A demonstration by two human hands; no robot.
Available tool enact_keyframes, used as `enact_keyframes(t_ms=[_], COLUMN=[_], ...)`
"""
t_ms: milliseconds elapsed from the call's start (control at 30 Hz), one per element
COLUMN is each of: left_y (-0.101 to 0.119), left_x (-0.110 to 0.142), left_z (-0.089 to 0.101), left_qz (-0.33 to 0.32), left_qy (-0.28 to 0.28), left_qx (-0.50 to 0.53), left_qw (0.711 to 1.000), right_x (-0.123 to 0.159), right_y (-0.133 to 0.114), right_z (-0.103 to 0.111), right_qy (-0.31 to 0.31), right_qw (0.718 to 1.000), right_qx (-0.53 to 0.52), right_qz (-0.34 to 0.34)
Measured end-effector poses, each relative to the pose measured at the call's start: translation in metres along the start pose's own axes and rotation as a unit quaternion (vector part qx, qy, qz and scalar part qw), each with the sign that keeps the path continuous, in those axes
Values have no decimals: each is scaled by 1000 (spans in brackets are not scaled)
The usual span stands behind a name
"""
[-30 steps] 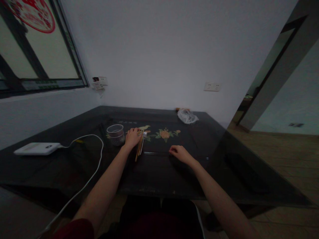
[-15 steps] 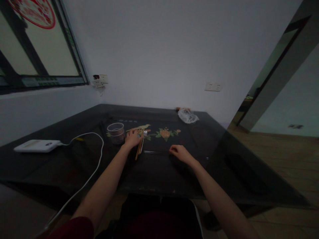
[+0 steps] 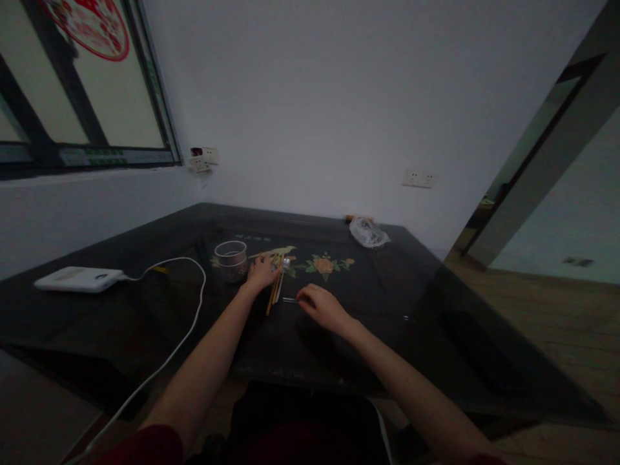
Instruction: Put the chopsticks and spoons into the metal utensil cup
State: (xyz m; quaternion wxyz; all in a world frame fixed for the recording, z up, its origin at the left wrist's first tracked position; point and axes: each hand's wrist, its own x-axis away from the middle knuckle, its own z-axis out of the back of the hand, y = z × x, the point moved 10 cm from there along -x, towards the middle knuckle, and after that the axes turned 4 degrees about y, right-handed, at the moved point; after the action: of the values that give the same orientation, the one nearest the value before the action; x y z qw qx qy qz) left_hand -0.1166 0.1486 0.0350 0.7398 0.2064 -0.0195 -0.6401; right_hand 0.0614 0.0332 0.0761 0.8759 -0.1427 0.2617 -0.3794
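Observation:
My left hand (image 3: pixel 261 271) lies on the dark table with its fingers spread, touching a small bundle of thin sticks. These look like wooden chopsticks (image 3: pixel 271 298), with a white stick (image 3: pixel 278 290) beside them; their far ends are partly covered by the fingers. A small shiny piece (image 3: pixel 286 263) sits at the bundle's right side. Just left of the hand stands a clear plastic cup (image 3: pixel 231 261), upright. My right hand (image 3: pixel 320 305) hovers low over the table, to the right of the sticks and apart from them. Its fingers are curled together, and whatever they may hold is hidden.
A white power bank (image 3: pixel 80 279) lies at the left, its white cable (image 3: pixel 198 303) curving to the table's front edge. A crumpled clear plastic bag (image 3: pixel 369 234) rests near the wall. At the right is a long dark object (image 3: pixel 484 352). Painted flowers (image 3: pixel 323 265) decorate the tabletop.
My right hand has moved left, closer to the sticks, with its fingers still curled. My left hand stays by the sticks and cup. The whole view has shifted slightly.

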Motion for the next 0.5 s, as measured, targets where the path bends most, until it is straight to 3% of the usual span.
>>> enact_keyframes(t_ms=[100, 267, 500], left_y=[-3, -7, -9], left_x=[-2, -6, -8], left_z=[-4, -11, -13], left_qz=[10, 16, 19], left_qy=[-8, -10, -16], left_qx=[2, -11, -17], left_qw=[1000, 1000, 1000], right_x=[-23, -60, -73], right_y=[-3, 11, 8], right_z=[-20, -55, -78], right_qy=[4, 22, 30], right_qw=[1000, 998, 997], right_qx=[-13, -4, 20], right_qz=[7, -52, -68])
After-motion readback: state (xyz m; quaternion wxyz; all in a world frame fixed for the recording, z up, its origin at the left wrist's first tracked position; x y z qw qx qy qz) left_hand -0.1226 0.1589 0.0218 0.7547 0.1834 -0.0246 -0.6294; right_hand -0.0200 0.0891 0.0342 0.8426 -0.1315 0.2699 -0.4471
